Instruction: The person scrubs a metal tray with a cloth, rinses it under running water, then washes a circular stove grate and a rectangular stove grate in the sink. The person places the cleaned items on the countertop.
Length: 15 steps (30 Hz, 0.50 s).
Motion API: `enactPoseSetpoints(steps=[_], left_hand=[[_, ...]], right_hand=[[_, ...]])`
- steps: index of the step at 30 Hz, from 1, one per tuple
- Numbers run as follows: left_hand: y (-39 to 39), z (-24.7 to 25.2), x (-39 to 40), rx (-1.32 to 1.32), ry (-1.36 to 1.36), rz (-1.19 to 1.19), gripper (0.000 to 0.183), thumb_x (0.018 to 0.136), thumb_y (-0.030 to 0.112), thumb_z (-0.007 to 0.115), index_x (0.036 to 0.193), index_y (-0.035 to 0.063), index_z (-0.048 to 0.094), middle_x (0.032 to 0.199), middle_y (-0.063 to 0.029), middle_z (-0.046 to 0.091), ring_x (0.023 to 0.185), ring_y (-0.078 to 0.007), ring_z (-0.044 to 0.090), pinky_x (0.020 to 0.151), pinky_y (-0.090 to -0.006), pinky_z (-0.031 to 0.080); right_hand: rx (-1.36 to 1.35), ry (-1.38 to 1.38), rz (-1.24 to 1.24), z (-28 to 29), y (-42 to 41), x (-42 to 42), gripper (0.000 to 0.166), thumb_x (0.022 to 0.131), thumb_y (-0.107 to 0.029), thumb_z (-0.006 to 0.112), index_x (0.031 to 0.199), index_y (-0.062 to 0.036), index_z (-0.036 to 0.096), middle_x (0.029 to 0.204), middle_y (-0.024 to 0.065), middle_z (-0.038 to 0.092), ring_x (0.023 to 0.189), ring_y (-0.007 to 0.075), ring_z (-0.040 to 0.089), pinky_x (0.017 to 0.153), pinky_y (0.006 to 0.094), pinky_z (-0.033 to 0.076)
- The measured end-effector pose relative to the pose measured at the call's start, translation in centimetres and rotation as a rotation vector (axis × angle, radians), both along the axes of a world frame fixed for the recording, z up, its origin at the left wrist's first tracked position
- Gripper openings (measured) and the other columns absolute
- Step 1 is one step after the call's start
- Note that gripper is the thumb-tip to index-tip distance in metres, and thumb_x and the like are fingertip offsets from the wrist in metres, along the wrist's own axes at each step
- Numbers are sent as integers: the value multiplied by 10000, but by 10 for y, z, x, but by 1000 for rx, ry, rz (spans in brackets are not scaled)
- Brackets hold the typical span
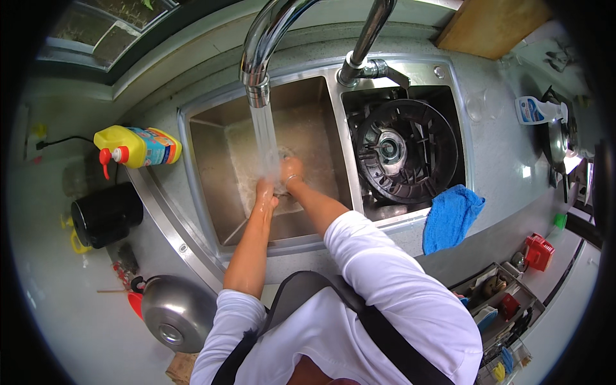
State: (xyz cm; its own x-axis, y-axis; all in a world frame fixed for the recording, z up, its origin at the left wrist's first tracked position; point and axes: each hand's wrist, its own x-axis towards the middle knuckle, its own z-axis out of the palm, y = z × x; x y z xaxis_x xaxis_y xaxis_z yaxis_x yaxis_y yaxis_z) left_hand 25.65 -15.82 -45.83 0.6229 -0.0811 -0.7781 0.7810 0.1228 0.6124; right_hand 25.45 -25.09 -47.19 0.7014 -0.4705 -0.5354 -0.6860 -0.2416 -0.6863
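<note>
Both hands are down in the left basin of a steel sink [211, 168], below a chrome faucet [258, 91] with water pouring out. My left hand [265, 189] is in the falling water, its wrist and forearm wet. Just right of it, my right hand [291, 169] is near the drain, with a thin bracelet on the wrist. Splashing water blurs the fingers of both hands, and I cannot tell whether they hold anything. In the right basin lie black round burner parts and pan supports [409, 149]. A blue cloth [452, 219] hangs over that basin's front right corner.
Left of the sink stands a yellow detergent bottle [139, 144] with a red pump, near a black appliance [108, 214] and a large metal pot or lid [178, 313]. A white spray bottle [539, 110] is at the right. An open drawer rack [539, 308] sits lower right.
</note>
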Motion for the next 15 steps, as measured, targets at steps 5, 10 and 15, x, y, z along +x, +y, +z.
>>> enactPoseSetpoints(steps=[5, 10, 15], left_hand=[[2, 36, 18, -272, 69, 208, 244, 815, 224, 573, 998, 67, 538, 944, -80, 586, 850, -226, 567, 732, -375, 463], [57, -41, 17, -225, 80, 281, 391, 821, 194, 534, 1188, 91, 449, 1091, -82, 549, 990, -230, 519, 867, -418, 406], [46, -14, 1, -431, -155, 198, 440, 829, 202, 504, 1229, 53, 395, 1094, -111, 531, 946, -255, 531, 834, -391, 431]], right_hand=[[-113, -78, -24, -53, -26, 9, 322, 817, -228, 419, 765, 20, 618, 782, 226, 603, 766, 349, 598, 653, 374, 472], [549, -32, -113, 26, -9, -1, 317, 805, -256, 460, 833, 27, 601, 832, 229, 604, 820, 371, 578, 734, 389, 450], [277, 27, 256, 113, 53, -25, 360, 725, -357, 551, 910, -53, 610, 904, 186, 617, 871, 329, 584, 790, 405, 435]])
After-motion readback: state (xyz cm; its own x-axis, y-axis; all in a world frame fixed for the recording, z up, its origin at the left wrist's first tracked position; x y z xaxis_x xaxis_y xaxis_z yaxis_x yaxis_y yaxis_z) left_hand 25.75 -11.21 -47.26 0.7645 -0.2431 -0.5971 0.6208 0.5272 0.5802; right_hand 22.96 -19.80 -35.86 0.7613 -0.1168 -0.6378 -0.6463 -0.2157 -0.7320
